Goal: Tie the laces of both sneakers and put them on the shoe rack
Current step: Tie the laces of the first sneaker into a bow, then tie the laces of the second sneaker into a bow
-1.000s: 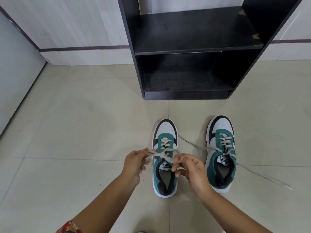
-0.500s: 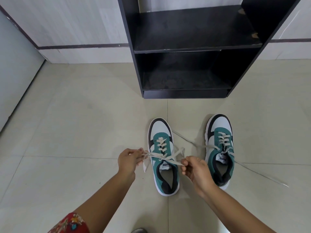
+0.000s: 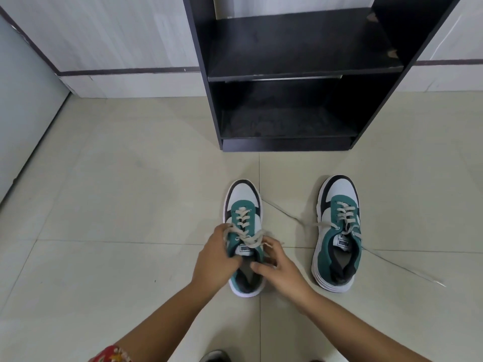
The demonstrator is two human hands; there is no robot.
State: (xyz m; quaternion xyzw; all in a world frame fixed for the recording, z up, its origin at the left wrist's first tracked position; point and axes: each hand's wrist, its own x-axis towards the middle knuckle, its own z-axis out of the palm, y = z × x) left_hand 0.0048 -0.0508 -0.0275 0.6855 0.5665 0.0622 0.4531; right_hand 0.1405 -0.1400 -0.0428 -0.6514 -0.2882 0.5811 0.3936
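Both hands point(image 3: 248, 259) closed inward, pinching left sneaker's laces point(image 3: 245, 237); open floor point(image 3: 117, 205) leftward.

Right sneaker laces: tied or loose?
Loose. The right sneaker has untied laces trailing across the floor on both sides; neither hand touches them.

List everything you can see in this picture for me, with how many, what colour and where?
sneakers: two, teal, white and black, side by side on the floor before the rack; left sneaker, right sneaker
laces: cream; left sneaker's lace gathered in the hands, right sneaker's lace loose, trailing over the floor on both sides
shoe rack: one, black, against the wall, its two visible shelves hold no shoes
floor: pale beige tiles
wall: whitish panels with a dark stripe
left hand: over the left sneaker, fingers on its lace
right hand: over the same sneaker, fingers at the lace
sleeve: red patterned, on the left arm
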